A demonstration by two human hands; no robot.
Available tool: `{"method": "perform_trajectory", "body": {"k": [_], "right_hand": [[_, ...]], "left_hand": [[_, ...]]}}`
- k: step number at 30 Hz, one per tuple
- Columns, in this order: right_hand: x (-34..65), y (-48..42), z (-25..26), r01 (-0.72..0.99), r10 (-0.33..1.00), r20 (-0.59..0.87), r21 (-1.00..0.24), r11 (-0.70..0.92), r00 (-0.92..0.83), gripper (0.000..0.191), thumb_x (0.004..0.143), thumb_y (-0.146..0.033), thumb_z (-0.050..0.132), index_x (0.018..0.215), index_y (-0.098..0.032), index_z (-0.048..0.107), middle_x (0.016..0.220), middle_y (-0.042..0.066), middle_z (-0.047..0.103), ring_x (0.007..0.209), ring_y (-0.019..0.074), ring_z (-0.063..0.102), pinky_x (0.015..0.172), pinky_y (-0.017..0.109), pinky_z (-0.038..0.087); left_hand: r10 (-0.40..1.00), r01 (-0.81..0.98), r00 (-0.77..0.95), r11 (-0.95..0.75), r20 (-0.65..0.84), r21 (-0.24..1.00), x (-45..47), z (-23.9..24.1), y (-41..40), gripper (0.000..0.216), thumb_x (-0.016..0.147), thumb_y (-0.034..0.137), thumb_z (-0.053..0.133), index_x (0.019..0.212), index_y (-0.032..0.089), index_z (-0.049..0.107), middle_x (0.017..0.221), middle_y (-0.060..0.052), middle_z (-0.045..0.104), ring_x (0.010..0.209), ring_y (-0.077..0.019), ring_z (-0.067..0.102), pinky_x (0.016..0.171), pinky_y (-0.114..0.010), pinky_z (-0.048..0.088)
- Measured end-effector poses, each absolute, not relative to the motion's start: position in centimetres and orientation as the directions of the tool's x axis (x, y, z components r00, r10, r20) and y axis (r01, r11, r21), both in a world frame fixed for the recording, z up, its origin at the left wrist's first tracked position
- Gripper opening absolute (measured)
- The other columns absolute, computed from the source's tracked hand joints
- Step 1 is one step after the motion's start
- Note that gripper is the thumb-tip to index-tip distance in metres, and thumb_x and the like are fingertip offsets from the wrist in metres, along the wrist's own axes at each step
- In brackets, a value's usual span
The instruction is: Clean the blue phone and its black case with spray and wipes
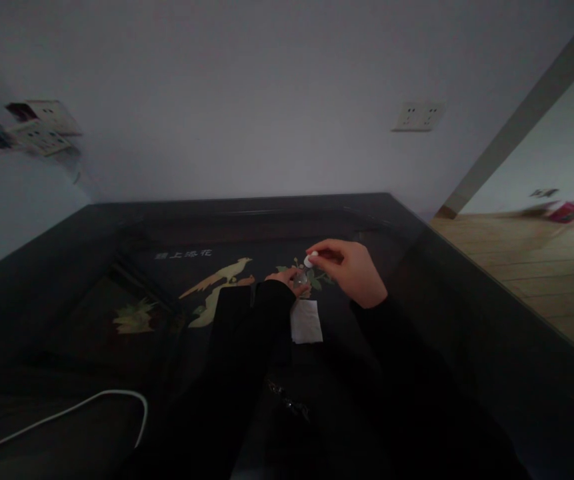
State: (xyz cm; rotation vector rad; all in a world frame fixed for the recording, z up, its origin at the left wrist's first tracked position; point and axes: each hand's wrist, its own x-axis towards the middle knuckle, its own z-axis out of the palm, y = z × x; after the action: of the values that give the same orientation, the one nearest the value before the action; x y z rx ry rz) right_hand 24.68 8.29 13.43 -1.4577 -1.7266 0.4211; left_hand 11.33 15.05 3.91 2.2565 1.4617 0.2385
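My right hand (351, 270) hovers over the dark table (457, 313) with thumb and forefinger pinched on a small white round cap or pad (311, 260). My left hand (287, 279), mostly covered by a black sleeve, is closed round a small clear glass object (301, 280) that stands on the table. The white piece sits just above that glass object. A white folded tissue (306, 321) lies on the table directly below both hands.
The black lacquer table carries inlaid bird and flower pictures (217, 283). A white cable (91, 407) loops across the near left. Wall sockets (418, 116) sit on the far wall. Wooden floor (531, 267) lies to the right, past the table edge.
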Motion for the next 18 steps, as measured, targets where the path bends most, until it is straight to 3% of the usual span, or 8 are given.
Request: {"method": "perform_trajectory", "body": {"k": [3,8,13,18], "right_hand": [[24.8,7.5,14.3,0.621,0.955,0.273,-0.730,0.285,-0.118,0.011,0.073,-0.020,0.058,0.078,-0.016,0.066,0.074,0.003,0.068,0.066,0.0128,0.063,0.063,0.023,0.047],[23.9,8.1,12.3,0.769,0.970,0.088,-0.595,0.235,-0.228,0.004,0.066,-0.014,0.064,0.063,-0.016,0.066,0.062,0.001,0.066,0.060,0.0117,0.061,0.056,0.020,0.043],[23.2,8.5,11.4,0.818,0.976,0.127,-0.534,0.216,-0.176,0.009,0.064,-0.013,0.065,0.056,-0.017,0.065,0.058,0.000,0.064,0.057,0.0120,0.058,0.056,0.022,0.039],[24.1,8.2,12.5,0.801,0.978,0.162,-0.564,0.199,-0.129,0.003,0.068,-0.018,0.064,0.065,-0.017,0.066,0.063,0.001,0.066,0.061,0.0126,0.061,0.057,0.022,0.043]], "left_hand": [[0.896,0.820,0.432,-0.344,-0.100,0.457,11.2,4.0,15.1,0.044,0.069,0.047,0.054,0.109,0.029,0.055,0.099,0.002,0.066,0.092,-0.0177,0.060,0.080,-0.025,0.045],[0.876,0.803,0.467,-0.363,-0.121,0.472,10.9,3.8,15.6,0.047,0.068,0.045,0.056,0.112,0.028,0.054,0.107,0.003,0.063,0.099,-0.0169,0.057,0.084,-0.022,0.043],[0.879,0.811,0.461,-0.360,-0.124,0.461,11.0,3.4,15.8,0.046,0.067,0.043,0.057,0.111,0.029,0.055,0.105,0.002,0.064,0.096,-0.0173,0.059,0.083,-0.024,0.043],[0.892,0.810,0.442,-0.354,-0.091,0.468,11.2,3.6,15.4,0.045,0.068,0.045,0.056,0.111,0.030,0.055,0.103,0.002,0.064,0.097,-0.0189,0.058,0.083,-0.026,0.044]]}}
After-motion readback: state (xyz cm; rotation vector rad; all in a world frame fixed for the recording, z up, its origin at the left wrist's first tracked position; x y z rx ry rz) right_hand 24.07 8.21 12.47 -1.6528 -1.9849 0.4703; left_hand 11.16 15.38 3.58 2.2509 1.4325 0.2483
